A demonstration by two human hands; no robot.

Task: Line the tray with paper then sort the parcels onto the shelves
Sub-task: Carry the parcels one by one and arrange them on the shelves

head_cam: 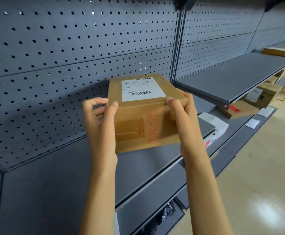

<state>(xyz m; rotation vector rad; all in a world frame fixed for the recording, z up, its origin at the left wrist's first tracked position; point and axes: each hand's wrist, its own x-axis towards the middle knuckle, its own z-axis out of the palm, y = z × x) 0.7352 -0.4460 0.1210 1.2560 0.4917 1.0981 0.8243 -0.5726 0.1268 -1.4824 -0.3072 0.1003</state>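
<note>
Both forearms reach forward and up from the bottom of the view, bare, roughly parallel, wrists slightly bent back.

Left hand [101,119]: clasps the box [143,114] at its near left top corner. Thumb lies up along the front face near the left edge, tip at the top rim; fingers curl loosely beside the left side, with only some of them seen to touch.

Right hand [180,112]: grips the near right top corner. Fingers wrap over the top edge and down the right side, thumb pressed at the rim just beside the white label [142,89].

Box: brown cardboard, held between both hands over the grey shelf [62,175], near its front edge and close to the pegboard [70,48] back wall. It tilts, top face leaning toward the camera. Whether its bottom touches the shelf cannot be told. Label with barcode sits on the top face; red handling marks on the front face.

To the right, past the upright, a higher shelf [231,82] carries a flat brown parcel [278,51] at its far end. Below it, more parcels [250,102] and white envelopes [213,122] lie on a lower shelf. Beige floor [257,184] at right.
</note>
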